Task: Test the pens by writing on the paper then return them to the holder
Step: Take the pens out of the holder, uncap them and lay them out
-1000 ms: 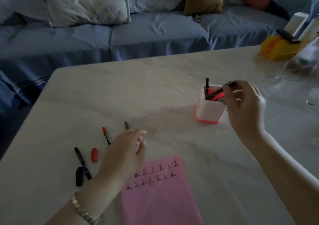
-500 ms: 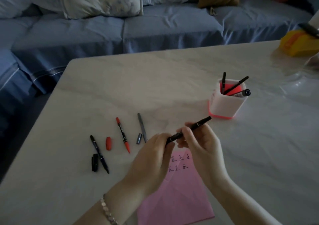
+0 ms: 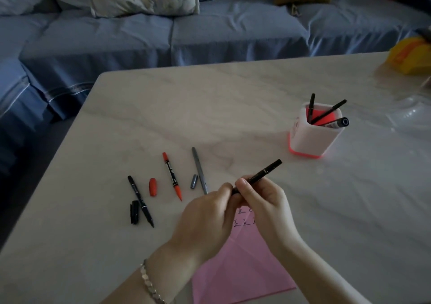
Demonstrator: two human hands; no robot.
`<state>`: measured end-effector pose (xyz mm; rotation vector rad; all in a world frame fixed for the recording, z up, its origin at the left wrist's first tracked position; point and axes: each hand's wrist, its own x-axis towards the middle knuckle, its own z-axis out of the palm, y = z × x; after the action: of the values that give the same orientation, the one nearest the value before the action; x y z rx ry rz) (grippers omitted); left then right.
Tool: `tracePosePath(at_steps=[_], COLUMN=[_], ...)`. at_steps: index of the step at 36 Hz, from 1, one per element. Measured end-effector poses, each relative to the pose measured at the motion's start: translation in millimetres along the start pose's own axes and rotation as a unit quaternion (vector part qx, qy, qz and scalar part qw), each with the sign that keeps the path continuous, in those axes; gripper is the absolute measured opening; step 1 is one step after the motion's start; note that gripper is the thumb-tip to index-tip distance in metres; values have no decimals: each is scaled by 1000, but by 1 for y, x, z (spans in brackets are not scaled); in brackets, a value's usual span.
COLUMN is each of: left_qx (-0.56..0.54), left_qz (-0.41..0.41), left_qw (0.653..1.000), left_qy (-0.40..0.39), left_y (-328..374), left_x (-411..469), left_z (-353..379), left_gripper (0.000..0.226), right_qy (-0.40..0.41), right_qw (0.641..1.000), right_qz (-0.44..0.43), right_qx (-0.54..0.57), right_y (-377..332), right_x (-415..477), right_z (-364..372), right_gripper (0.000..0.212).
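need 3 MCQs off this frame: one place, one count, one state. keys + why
1. The pink paper sheet lies: A) on the pale marble-look table, under the left hand and right hand, which grip a slim black pen; B) at the far edge; C) on the floor.
2. Pens standing in the white plastic pen holder with a red base: A) two; B) three; C) five.
3. The red marker lying on the table is: A) fully capped; B) bare at its near tip, its red cap beside it; C) in a hand.
Key: 1 A, pink shows below both hands; 2 B, three dark pens lean past the rim; 3 B, the tip is exposed, the cap apart.
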<state>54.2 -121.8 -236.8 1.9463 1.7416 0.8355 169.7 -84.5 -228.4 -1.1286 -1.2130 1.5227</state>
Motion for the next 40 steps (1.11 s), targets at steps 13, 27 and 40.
tracePosePath(at_steps=[13, 27, 40], left_qx=[16, -104, -49], left_qz=[-61, -266, -190], left_qw=[996, 958, 974], left_qy=[-68, 29, 113], left_y=[-8, -47, -53], left_x=[3, -13, 9], left_z=[-6, -14, -8], left_gripper=[57, 7, 10], right_qy=[-75, -78, -112], right_qw=[994, 915, 856], right_qz=[64, 32, 23], right_qx=[55, -395, -504], right_y=[-4, 24, 47], right_x=[7, 94, 112], right_z=[-11, -31, 6], right_gripper=[14, 29, 16])
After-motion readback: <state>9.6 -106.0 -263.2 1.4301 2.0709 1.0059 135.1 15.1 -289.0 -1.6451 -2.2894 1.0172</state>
